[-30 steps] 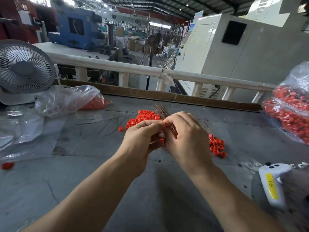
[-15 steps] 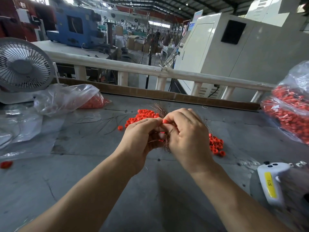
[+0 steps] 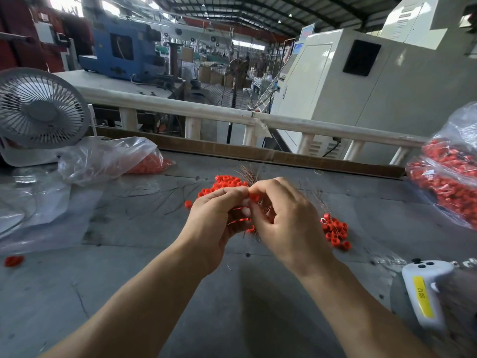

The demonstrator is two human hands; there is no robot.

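A: Fingers first, what've they got?
B: R hand (image 3: 289, 218): thumb + forefinger tips (image 3: 258, 187) pinch one red ring (image 3: 254, 197), narrow grip, at the top of the wire bundle (image 3: 248, 174). L hand (image 3: 216, 218) fingertips touch them there. Its other fingers are curled round the bundle's mid part, w/ bits of red showing btwn them.

A: And the bundle itself?
B: Thin brown wires, roughly upright, held btwn both palms above the grey table (image 3: 129, 280). Tips fan out over the knuckles, short ends poke out below. A few strands spread behind the R hand. Can't tell which hand carries most of it.

A: What's round the bundle?
B: Just behind it, a far pile (image 3: 224, 182) of red rings. To its R, near, a smaller pile (image 3: 335, 232). To its L, one loose ring (image 3: 188, 204). Further L & behind, a clear bag (image 3: 103, 158) w/ red parts at one end, w/ a desk fan (image 3: 38, 107) beyond that. Far L, nearer the person, a stray red piece (image 3: 14, 260). Far R of the bundle, a stuffed bag (image 3: 449, 182) of red parts. R & nearer the person, a white controller (image 3: 423, 293) w/ yellow label.
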